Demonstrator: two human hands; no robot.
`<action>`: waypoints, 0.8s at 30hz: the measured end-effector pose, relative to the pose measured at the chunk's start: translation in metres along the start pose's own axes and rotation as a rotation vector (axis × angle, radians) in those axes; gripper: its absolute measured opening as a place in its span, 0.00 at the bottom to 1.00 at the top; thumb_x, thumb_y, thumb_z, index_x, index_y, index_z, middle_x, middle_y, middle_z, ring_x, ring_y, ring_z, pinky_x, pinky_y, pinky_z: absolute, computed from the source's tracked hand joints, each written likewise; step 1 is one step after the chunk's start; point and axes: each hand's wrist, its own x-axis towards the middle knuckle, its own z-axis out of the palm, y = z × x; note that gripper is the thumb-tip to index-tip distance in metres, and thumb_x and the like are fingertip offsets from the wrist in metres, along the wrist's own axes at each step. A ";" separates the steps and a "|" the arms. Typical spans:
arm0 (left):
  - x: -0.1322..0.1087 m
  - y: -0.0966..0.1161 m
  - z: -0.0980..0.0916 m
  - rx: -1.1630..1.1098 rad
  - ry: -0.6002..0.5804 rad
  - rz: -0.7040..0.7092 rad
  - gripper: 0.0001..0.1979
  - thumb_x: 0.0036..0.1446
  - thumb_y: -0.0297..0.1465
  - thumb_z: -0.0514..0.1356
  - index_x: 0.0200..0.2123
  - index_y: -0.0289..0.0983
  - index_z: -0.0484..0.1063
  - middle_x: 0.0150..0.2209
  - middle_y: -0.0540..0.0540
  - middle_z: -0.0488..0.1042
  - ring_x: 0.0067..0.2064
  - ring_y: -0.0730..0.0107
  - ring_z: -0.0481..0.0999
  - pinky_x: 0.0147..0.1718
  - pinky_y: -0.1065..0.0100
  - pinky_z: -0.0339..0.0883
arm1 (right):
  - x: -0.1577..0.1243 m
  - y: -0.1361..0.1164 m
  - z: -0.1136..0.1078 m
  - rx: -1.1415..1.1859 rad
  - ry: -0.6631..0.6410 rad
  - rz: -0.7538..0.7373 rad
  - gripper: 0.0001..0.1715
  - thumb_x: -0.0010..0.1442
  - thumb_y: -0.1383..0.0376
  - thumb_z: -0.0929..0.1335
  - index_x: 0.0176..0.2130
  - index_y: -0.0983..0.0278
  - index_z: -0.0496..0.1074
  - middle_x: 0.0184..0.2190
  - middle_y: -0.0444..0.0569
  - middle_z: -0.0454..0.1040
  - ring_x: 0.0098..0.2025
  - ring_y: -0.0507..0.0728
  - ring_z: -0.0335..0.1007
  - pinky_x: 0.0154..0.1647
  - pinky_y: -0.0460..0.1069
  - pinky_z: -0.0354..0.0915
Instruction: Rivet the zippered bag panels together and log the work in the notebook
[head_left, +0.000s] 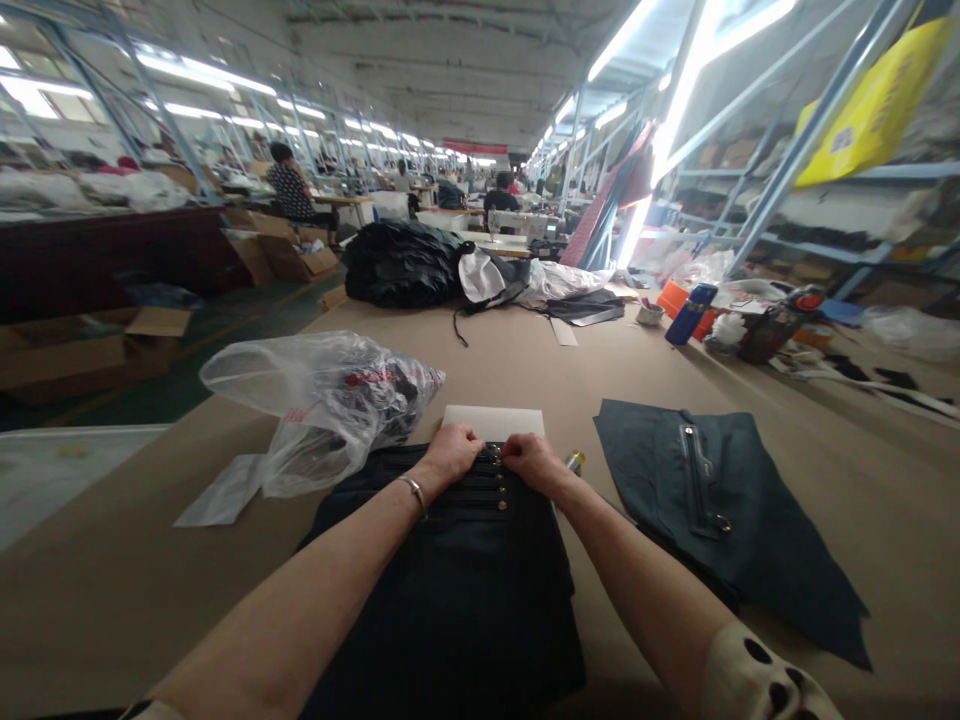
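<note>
A stack of black fabric pieces (457, 580) lies on the table in front of me. Near its top edge is a row of brass-coloured metal fittings (502, 491) beside narrow black strips. My left hand (453, 452) and my right hand (531, 461) meet at the uppermost fitting. Both have their fingers pinched; whatever sits between the fingertips is too small to make out. A white card (492, 415) lies just beyond the hands. By my right wrist stands a small yellow-capped item (574, 462), partly hidden.
Left lies a clear plastic bag (322, 400) with dark contents. Right is a dark fabric panel (739, 500) with a zipper. Farther back are a black fabric pile (401, 262), a blue bottle-like item (690, 314) and a dark flask (776, 325). People sit at distant workstations.
</note>
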 end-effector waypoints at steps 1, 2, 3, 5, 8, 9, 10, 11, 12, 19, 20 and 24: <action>-0.001 -0.001 -0.002 -0.043 -0.002 -0.013 0.12 0.62 0.37 0.58 0.36 0.32 0.70 0.31 0.50 0.71 0.29 0.75 0.71 0.29 0.70 0.70 | 0.001 0.001 0.000 0.010 0.007 -0.005 0.10 0.47 0.73 0.69 0.31 0.64 0.78 0.26 0.45 0.77 0.31 0.52 0.69 0.31 0.45 0.59; -0.003 -0.001 -0.004 -0.094 -0.006 -0.028 0.12 0.62 0.37 0.58 0.35 0.32 0.70 0.29 0.51 0.70 0.26 0.77 0.69 0.26 0.71 0.68 | 0.001 0.002 0.000 0.022 0.015 -0.011 0.09 0.47 0.73 0.69 0.30 0.64 0.78 0.26 0.45 0.76 0.30 0.52 0.68 0.31 0.45 0.59; -0.006 0.000 -0.006 -0.151 -0.008 -0.040 0.12 0.62 0.37 0.58 0.34 0.32 0.69 0.26 0.52 0.68 0.23 0.79 0.67 0.23 0.73 0.65 | 0.002 0.002 -0.001 0.037 0.025 -0.017 0.09 0.47 0.73 0.69 0.29 0.64 0.78 0.24 0.44 0.75 0.29 0.52 0.68 0.30 0.45 0.59; -0.013 0.002 -0.011 -0.285 -0.016 -0.052 0.14 0.64 0.39 0.56 0.35 0.33 0.68 0.22 0.55 0.64 0.19 0.81 0.61 0.18 0.76 0.59 | 0.002 0.002 -0.002 0.073 0.054 -0.033 0.07 0.49 0.72 0.68 0.29 0.65 0.77 0.23 0.44 0.74 0.27 0.51 0.66 0.29 0.44 0.58; -0.028 0.007 -0.018 -0.524 -0.060 -0.065 0.20 0.65 0.46 0.49 0.37 0.34 0.67 0.19 0.57 0.60 0.16 0.80 0.60 0.14 0.76 0.50 | -0.008 -0.007 -0.004 0.135 0.121 -0.086 0.07 0.53 0.70 0.67 0.31 0.65 0.76 0.23 0.43 0.72 0.27 0.51 0.65 0.29 0.44 0.58; -0.032 0.008 -0.020 -0.601 -0.082 -0.074 0.23 0.65 0.48 0.47 0.37 0.34 0.67 0.19 0.56 0.60 0.16 0.79 0.61 0.13 0.76 0.48 | -0.013 -0.012 -0.004 0.156 0.141 -0.119 0.07 0.54 0.70 0.66 0.32 0.65 0.76 0.24 0.43 0.72 0.28 0.51 0.65 0.30 0.44 0.59; -0.036 0.009 -0.020 -0.672 -0.105 -0.087 0.25 0.64 0.50 0.45 0.37 0.34 0.67 0.18 0.56 0.60 0.16 0.78 0.62 0.13 0.76 0.49 | -0.020 -0.018 -0.004 0.178 0.156 -0.157 0.07 0.55 0.69 0.66 0.34 0.65 0.75 0.26 0.44 0.73 0.29 0.51 0.66 0.31 0.44 0.59; -0.039 0.010 -0.019 -0.737 -0.125 -0.100 0.26 0.64 0.51 0.45 0.36 0.33 0.67 0.18 0.55 0.61 0.16 0.77 0.63 0.13 0.76 0.51 | -0.028 -0.024 -0.003 0.199 0.164 -0.196 0.07 0.57 0.68 0.66 0.35 0.64 0.75 0.28 0.44 0.73 0.30 0.51 0.66 0.33 0.44 0.60; -0.040 0.010 -0.018 -0.795 -0.141 -0.114 0.27 0.63 0.52 0.45 0.35 0.33 0.68 0.18 0.54 0.61 0.16 0.77 0.64 0.14 0.75 0.53 | -0.036 -0.031 -0.002 0.220 0.166 -0.229 0.07 0.58 0.66 0.66 0.35 0.64 0.75 0.30 0.44 0.73 0.31 0.51 0.66 0.34 0.44 0.61; -0.037 0.005 0.001 -1.009 -0.084 -0.166 0.23 0.63 0.47 0.51 0.30 0.33 0.68 0.24 0.48 0.69 0.23 0.73 0.70 0.22 0.71 0.66 | -0.064 -0.059 0.005 0.061 0.165 -0.460 0.15 0.54 0.61 0.72 0.42 0.63 0.74 0.38 0.49 0.73 0.40 0.56 0.68 0.41 0.49 0.62; -0.038 0.005 0.002 -1.015 -0.066 -0.175 0.22 0.63 0.46 0.51 0.30 0.33 0.68 0.24 0.48 0.69 0.24 0.73 0.71 0.23 0.71 0.66 | -0.063 -0.059 0.006 0.004 0.141 -0.465 0.15 0.54 0.60 0.72 0.42 0.62 0.74 0.38 0.50 0.73 0.40 0.57 0.68 0.41 0.49 0.62; -0.047 0.005 0.004 -0.999 -0.049 -0.236 0.19 0.63 0.44 0.53 0.30 0.33 0.68 0.23 0.52 0.67 0.22 0.77 0.68 0.18 0.75 0.60 | -0.060 -0.054 0.007 0.038 0.062 -0.424 0.06 0.57 0.63 0.70 0.35 0.62 0.76 0.35 0.48 0.75 0.36 0.55 0.69 0.38 0.48 0.61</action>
